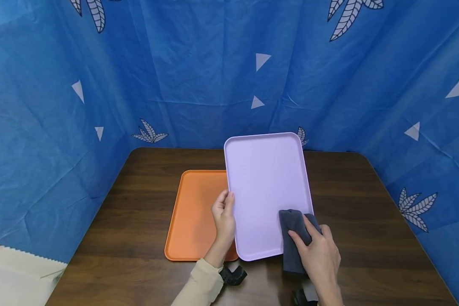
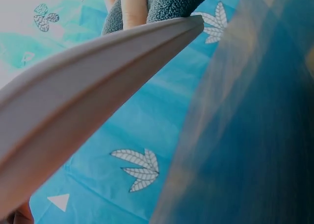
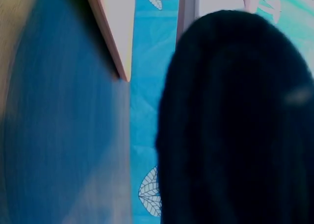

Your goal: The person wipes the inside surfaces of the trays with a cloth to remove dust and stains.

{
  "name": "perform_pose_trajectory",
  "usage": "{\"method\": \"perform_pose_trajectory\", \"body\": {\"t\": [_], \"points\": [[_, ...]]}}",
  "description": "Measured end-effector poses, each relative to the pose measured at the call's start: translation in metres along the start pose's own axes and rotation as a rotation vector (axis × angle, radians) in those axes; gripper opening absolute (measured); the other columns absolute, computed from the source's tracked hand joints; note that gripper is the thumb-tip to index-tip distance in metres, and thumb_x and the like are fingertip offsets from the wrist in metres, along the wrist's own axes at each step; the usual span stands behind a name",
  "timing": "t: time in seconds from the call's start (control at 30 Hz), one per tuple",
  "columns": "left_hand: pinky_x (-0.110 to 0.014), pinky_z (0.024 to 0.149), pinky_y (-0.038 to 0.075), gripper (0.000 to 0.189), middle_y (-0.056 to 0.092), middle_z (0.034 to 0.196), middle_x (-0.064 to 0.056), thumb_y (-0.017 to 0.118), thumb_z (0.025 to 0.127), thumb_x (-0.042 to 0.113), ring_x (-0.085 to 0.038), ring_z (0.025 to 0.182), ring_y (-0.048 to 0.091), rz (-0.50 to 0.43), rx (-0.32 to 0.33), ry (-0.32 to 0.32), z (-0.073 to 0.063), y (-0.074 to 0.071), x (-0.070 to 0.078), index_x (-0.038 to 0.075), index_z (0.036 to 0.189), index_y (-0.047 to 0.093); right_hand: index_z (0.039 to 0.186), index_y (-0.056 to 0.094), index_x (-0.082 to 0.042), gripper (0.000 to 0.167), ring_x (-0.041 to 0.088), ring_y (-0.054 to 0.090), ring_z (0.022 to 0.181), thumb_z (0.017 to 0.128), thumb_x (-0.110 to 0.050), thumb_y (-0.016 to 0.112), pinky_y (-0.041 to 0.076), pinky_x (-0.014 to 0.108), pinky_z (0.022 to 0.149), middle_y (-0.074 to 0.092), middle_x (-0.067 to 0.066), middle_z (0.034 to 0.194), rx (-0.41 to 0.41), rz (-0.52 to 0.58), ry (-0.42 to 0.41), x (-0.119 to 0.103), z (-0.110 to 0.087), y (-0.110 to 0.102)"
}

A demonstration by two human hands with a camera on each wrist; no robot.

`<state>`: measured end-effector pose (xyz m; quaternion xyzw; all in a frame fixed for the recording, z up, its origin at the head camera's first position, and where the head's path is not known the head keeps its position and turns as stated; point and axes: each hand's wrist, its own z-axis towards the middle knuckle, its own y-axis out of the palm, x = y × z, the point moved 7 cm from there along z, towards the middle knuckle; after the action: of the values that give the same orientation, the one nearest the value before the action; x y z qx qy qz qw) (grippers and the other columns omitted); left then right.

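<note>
A lilac tray (image 1: pixel 265 182) is held tilted up above the table, its inner face toward the head camera. My left hand (image 1: pixel 223 216) grips its left edge, thumb on the face side and the other fingers largely hidden behind the rim. In my right hand (image 1: pixel 321 253) is a folded dark grey cloth (image 1: pixel 293 242), pinched between thumb and fingers and lying over the tray's lower right corner. The left wrist view shows the tray's edge (image 2: pixel 98 82) side-on, with the fuzzy cloth (image 2: pixel 179 3) above it. Dark cloth (image 3: pixel 230 121) fills much of the right wrist view.
An orange tray (image 1: pixel 193 216) lies flat on the brown wooden table (image 1: pixel 137 204), partly covered in the head view by the lilac one. Blue patterned fabric (image 1: pixel 199 76) hangs behind and along both sides. Pale cloth (image 1: pixel 15 276) shows at lower left.
</note>
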<state>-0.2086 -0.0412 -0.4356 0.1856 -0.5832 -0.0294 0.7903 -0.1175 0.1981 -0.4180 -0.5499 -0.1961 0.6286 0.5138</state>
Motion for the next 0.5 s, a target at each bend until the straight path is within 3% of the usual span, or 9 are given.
{"method": "perform_pose_trajectory", "body": {"t": [0.5], "points": [[-0.019, 0.061, 0.049, 0.03, 0.059, 0.079, 0.003, 0.05, 0.101, 0.01, -0.005, 0.07, 0.058, 0.008, 0.004, 0.013, 0.0007, -0.0009, -0.0034, -0.017, 0.107, 0.06, 0.129, 0.064, -0.009, 0.06, 0.024, 0.052, 0.06, 0.076, -0.032, 0.083, 0.04, 0.038, 0.047, 0.056, 0.021, 0.097, -0.055, -0.003, 0.04, -0.0001, 0.0003, 0.0086]]}}
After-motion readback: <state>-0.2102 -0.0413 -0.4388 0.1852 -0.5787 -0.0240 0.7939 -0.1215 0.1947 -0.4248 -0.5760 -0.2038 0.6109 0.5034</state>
